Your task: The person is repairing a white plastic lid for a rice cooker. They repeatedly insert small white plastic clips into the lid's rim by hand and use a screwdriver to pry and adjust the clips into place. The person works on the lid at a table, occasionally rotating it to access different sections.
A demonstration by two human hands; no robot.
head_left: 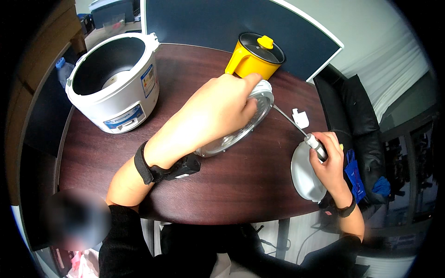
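Observation:
My left hand (222,104) grips a round, clear-and-grey rice cooker lid (218,147) and holds it tilted on edge above the table; its palm and fingers hide much of the lid. In my right hand (333,160) is a screwdriver (290,120), its handle wrapped by the fingers. The long metal shaft points up and left, and its tip meets the lid's right edge, though the exact contact is hard to see. Under the right hand lies a round white cover (302,173). A small white plastic piece (300,119) rests beside the shaft.
On the dark wooden table (241,185), a white rice cooker body (109,88) stands without its lid at the left. A yellow pot (259,60) with a dark lid is at the back. Behind rises a dark partition (208,23); a black sofa (357,106) is at the right.

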